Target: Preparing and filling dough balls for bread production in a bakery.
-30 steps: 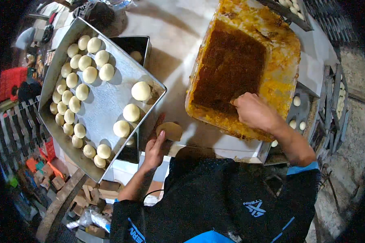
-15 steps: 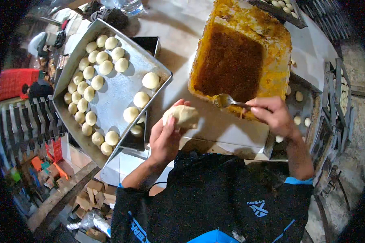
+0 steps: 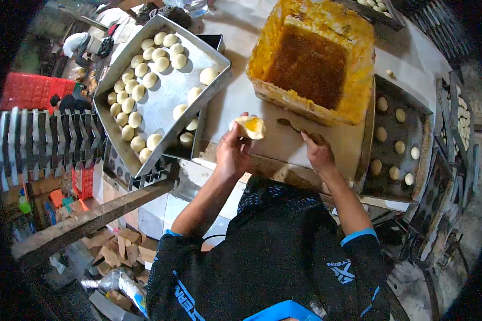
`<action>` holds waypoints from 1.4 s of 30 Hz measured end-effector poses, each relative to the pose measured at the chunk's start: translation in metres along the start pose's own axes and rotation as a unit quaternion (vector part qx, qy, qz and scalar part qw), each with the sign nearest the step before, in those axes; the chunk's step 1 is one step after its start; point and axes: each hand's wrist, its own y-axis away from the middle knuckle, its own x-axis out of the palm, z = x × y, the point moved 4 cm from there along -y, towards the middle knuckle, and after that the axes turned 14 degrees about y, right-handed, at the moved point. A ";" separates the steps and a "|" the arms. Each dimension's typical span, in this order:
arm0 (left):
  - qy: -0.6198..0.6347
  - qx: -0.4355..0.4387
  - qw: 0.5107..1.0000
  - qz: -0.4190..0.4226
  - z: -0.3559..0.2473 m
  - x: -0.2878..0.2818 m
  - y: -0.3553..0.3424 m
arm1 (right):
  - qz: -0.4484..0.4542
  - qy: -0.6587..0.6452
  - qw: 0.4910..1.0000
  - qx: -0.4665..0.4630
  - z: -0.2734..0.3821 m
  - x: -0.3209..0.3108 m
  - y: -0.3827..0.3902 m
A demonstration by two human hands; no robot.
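Observation:
My left hand (image 3: 233,152) holds up a piece of pale dough (image 3: 257,128), cupped open with yellow-orange filling showing in its hollow. To the right of it, my right hand (image 3: 320,151) grips a spoon (image 3: 289,124) by the handle. The spoon's bowl points left, over the pale tabletop, and looks dark in shadow. Beyond both hands stands a deep tub (image 3: 300,104), its walls smeared yellow and brown-orange filling (image 3: 310,64) lying inside. On the left, a tilted metal tray (image 3: 163,99) carries many round dough balls (image 3: 150,80).
At the right, a dark baking tray (image 3: 393,171) bears several spaced dough pieces. Another dark tray lies partly under the left one. A wooden beam (image 3: 91,216) crosses the lower left, above cardboard scraps (image 3: 128,243). Stacked metal racks (image 3: 48,144) and a red crate (image 3: 35,91) stand far left.
The spoon has moved left and down, away from the tub's edge toward the dough. The dough now shows filling in its opening. The whole view has shifted.

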 end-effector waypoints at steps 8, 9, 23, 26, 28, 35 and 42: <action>0.036 0.006 0.987 0.156 0.075 0.047 0.063 | -0.090 -0.554 0.828 0.003 0.024 -0.068 0.046; 0.051 0.001 0.984 0.170 0.089 0.051 0.071 | -0.109 -0.558 0.823 0.012 0.020 -0.078 0.057; -0.209 0.210 0.915 0.275 0.150 0.093 0.200 | -0.327 -0.216 0.918 -0.061 0.045 -0.218 0.182; -0.056 0.134 0.932 0.331 0.128 0.086 0.209 | -0.333 -0.192 0.908 -0.165 0.073 -0.227 0.189; -0.062 0.171 0.927 0.327 0.109 0.076 0.211 | -0.377 -0.168 0.891 -0.189 0.092 -0.228 0.190; -0.315 0.513 0.765 0.230 0.028 0.031 0.239 | 0.033 -0.553 0.832 0.017 0.159 -0.185 0.148; -0.527 0.595 0.597 0.104 -0.041 -0.011 0.252 | -0.179 -0.198 0.931 -0.247 0.252 -0.175 0.138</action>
